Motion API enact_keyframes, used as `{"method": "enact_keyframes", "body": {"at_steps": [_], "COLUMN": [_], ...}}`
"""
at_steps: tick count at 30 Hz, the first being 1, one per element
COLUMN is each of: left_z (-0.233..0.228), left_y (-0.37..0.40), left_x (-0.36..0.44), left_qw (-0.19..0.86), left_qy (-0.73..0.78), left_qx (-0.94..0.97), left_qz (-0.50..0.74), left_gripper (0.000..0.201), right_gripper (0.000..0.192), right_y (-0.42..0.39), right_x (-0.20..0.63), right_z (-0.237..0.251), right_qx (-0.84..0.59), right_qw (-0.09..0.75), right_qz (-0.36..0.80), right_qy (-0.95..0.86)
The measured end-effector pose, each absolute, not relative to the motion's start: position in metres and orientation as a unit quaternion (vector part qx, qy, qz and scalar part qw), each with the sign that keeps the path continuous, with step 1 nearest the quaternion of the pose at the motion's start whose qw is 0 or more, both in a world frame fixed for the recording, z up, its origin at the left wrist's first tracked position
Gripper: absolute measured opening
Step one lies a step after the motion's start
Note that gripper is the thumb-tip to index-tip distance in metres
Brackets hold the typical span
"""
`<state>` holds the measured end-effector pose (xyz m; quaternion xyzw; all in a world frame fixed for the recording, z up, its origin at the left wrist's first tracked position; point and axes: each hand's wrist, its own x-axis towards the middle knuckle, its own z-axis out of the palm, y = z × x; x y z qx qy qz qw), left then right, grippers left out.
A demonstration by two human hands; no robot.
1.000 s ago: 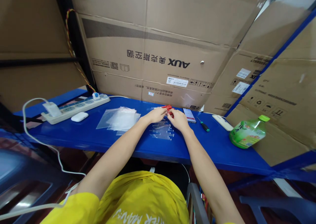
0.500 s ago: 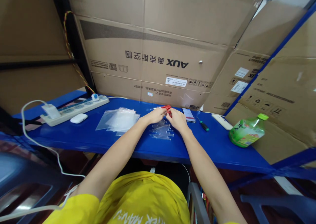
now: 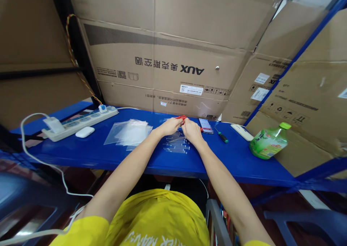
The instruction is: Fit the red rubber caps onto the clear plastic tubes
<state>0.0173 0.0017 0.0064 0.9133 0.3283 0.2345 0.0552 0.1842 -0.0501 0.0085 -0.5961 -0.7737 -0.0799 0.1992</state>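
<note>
L hand (image 3: 171, 126) pinching a red pc. (image 3: 180, 117) at 12 o'clock! R hand (image 3: 192, 131) curled close, can't tell its grip; clear tubes (image 3: 176, 144) approx. 6 o'clock.

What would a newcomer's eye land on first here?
Probably the bright yellow shirt at the bottom. Next, the left hand and right hand, close together at a small red object on the blue table. Then the green bottle toward the table's right end.

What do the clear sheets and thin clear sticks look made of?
Clear sheets: probably thin, smooth plastic film, see-through at the left edge, whitish where stacked. Thin clear sticks: likely glossy rigid plastic, straight with bright highlights; glass isn't ruled out.
</note>
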Motion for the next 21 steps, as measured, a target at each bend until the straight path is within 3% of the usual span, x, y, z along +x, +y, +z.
{"method": "enact_keyframes", "body": {"at_steps": [8, 16, 21], "left_z": [0.003, -0.001, 0.0], "left_y": [0.008, 0.01, 0.006], "left_x": [0.012, 0.013, 0.011], "left_qw": [0.18, 0.11, 0.125], "left_qy": [0.324, 0.288, 0.302], "left_qx": [0.875, 0.895, 0.898], "left_qz": [0.311, 0.322, 0.293], "left_gripper": [0.038, 0.018, 0.012], "right_gripper": [0.025, 0.021, 0.019], "right_y": [-0.047, -0.038, -0.037], "right_x": [0.194, 0.2, 0.199], "right_z": [0.004, -0.002, -0.001], "right_qx": [-0.542, -0.567, -0.574], "right_qw": [0.292, 0.29, 0.253], "right_qz": [-0.074, -0.052, -0.057], "right_qy": [-0.785, -0.769, -0.777]}}
